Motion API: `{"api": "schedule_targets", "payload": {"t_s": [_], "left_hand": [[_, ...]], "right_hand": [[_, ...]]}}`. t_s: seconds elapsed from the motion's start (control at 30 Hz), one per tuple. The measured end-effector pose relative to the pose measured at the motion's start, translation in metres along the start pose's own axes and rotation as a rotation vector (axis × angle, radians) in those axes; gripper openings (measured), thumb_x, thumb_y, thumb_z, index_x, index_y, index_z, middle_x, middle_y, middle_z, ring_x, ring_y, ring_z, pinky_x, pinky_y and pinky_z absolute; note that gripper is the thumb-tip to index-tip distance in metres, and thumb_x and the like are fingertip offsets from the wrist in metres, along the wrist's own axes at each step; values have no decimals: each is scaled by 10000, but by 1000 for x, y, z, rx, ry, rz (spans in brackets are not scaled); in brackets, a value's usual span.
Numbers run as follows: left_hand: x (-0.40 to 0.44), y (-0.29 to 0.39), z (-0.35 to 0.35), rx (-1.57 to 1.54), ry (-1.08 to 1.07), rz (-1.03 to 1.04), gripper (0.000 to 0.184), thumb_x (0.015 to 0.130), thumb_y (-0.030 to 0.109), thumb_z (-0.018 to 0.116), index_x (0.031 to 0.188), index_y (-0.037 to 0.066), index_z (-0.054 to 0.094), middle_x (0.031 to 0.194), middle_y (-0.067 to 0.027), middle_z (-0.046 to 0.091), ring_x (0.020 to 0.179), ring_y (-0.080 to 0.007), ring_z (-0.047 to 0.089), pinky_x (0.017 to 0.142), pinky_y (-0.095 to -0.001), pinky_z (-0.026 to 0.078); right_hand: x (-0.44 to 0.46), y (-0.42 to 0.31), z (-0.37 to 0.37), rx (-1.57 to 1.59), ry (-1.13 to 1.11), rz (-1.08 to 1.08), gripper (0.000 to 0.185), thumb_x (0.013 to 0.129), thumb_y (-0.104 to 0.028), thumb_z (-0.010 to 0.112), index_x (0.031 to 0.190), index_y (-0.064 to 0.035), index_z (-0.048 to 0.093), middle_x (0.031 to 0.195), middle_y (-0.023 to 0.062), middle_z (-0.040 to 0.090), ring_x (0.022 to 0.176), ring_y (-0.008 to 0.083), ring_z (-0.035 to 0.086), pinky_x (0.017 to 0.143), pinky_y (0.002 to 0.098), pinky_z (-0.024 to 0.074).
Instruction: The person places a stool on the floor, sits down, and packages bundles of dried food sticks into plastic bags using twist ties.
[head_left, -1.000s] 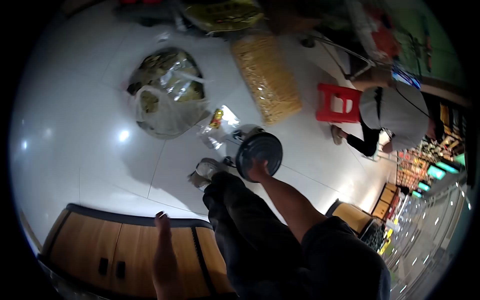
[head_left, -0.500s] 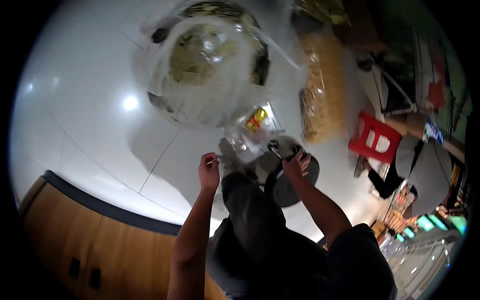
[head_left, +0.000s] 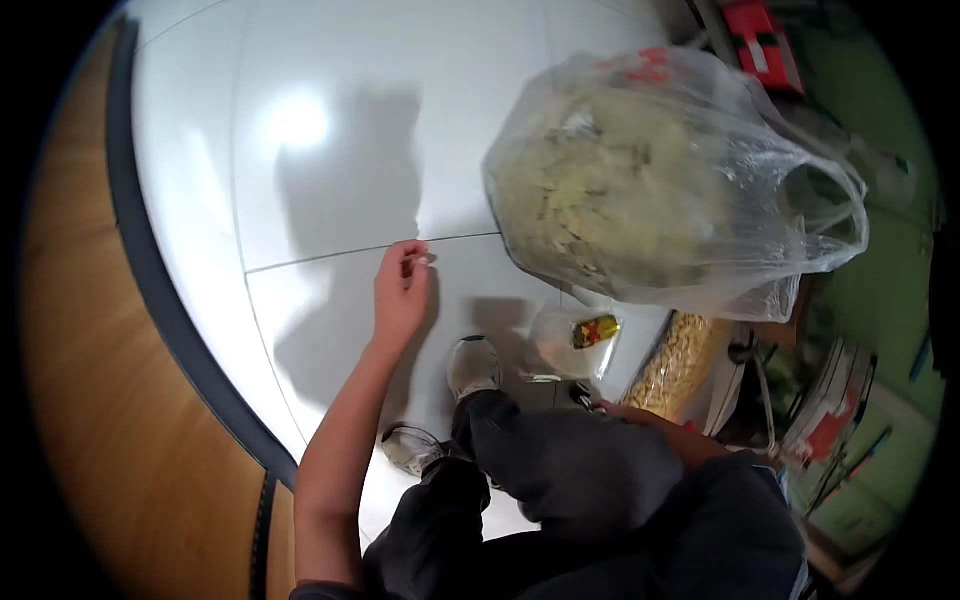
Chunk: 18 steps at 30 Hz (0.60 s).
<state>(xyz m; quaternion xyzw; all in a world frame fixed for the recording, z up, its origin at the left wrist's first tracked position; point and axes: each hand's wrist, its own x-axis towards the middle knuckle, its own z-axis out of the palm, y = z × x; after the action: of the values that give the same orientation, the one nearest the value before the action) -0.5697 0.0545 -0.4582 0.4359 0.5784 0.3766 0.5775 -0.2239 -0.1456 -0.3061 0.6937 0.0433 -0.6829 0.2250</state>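
Observation:
My left hand is over the pale floor, its fingers curled together around something small and pale that I cannot make out. My right hand is low beside my bent knee, mostly hidden by the trouser leg, near a small dark object. A large clear plastic bag full of yellowish-green flat pieces lies ahead on the right, its handles pointing right. Below it is a small clear packet with a yellow and red label. Next to that lies a long transparent bag of tan pieces.
A wooden cabinet with a dark edge curves along the left side. My shoes stand on the tiled floor. A metal frame leg, a red object and a green surface are on the right.
The view has turned, bringing the large bag to the right. My right hand has left the round dark lid and dropped beside my knee. The lid, red stool and other person are out of sight.

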Motion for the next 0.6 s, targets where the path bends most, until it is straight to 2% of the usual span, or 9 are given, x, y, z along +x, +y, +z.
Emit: {"api": "schedule_targets", "payload": {"t_s": [0.03, 0.07, 0.17, 0.3, 0.37, 0.4, 0.5, 0.57, 0.6], "left_hand": [[-7, -8, -15, -21, 84, 7, 177, 919, 52, 532, 1087, 31, 583, 971, -99, 648, 805, -161, 618, 708, -297, 497], [-14, -13, -28, 19, 114, -79, 178, 927, 63, 512, 1086, 21, 582, 978, -102, 652, 829, -157, 626, 728, -291, 497], [-49, -19, -60, -56, 232, -87, 184, 927, 59, 503, 1088, 19, 583, 991, -94, 654, 842, -158, 633, 747, -289, 500], [-96, -14, -88, -32, 325, -20, 187, 926, 65, 509, 1090, 24, 588, 1001, -85, 657, 839, -161, 633, 753, -287, 503], [-113, -2, -106, 87, 290, 78, 183, 923, 55, 521, 1090, 23, 591, 1019, -80, 655, 839, -159, 633, 740, -283, 503], [-122, 6, -114, 136, 259, 47, 196, 924, 23, 521, 1113, 17, 573, 1069, -91, 633, 880, -167, 634, 765, -272, 500], [-150, 72, -120, 237, 144, 4, 206, 927, 28, 542, 1130, 29, 577, 1094, -74, 624, 901, -155, 625, 775, -276, 504], [-160, 120, -117, 261, 45, 63, 211, 941, 46, 540, 1148, 36, 575, 1098, -60, 618, 907, -138, 611, 764, -263, 491], [-167, 142, -112, 286, 30, 87, 221, 951, 69, 549, 1169, 42, 573, 1084, -43, 613, 874, -112, 585, 742, -245, 471]], "right_hand": [[-14, -2, -2, 117, -50, -36, 831, 737, -380, 763, 1424, -149, 356, 1419, 212, 396, 1210, 400, 479, 907, 552, 470], [-26, -5, -3, 231, -82, -81, 815, 743, -362, 759, 1417, -143, 355, 1412, 214, 398, 1200, 396, 483, 903, 544, 473], [-43, -13, -13, 450, -123, -266, 768, 759, -309, 744, 1395, -127, 353, 1391, 222, 404, 1170, 382, 497, 889, 522, 483], [-18, -25, -32, 637, -129, -599, 707, 781, -237, 725, 1366, -104, 351, 1363, 231, 413, 1131, 364, 515, 870, 493, 496], [4, -28, -49, 688, -24, -757, 677, 792, -202, 716, 1352, -93, 350, 1349, 236, 417, 1111, 355, 524, 861, 478, 503], [14, -30, -62, 681, 117, -818, 663, 798, -184, 711, 1345, -87, 349, 1342, 238, 419, 1101, 351, 529, 856, 471, 506], [34, -32, -106, 501, 870, -855, 620, 814, -130, 696, 1323, -71, 347, 1320, 245, 425, 1072, 337, 542, 842, 449, 516], [32, -43, -129, 508, 1499, -794, 593, 782, -43, 653, 1299, 12, 369, 1295, 221, 414, 1128, 313, 488, 955, 421, 419], [10, -46, -130, 699, 1530, -980, 596, 775, -20, 635, 1298, 24, 352, 1297, 239, 392, 1139, 341, 464, 1004, 429, 375]]}}
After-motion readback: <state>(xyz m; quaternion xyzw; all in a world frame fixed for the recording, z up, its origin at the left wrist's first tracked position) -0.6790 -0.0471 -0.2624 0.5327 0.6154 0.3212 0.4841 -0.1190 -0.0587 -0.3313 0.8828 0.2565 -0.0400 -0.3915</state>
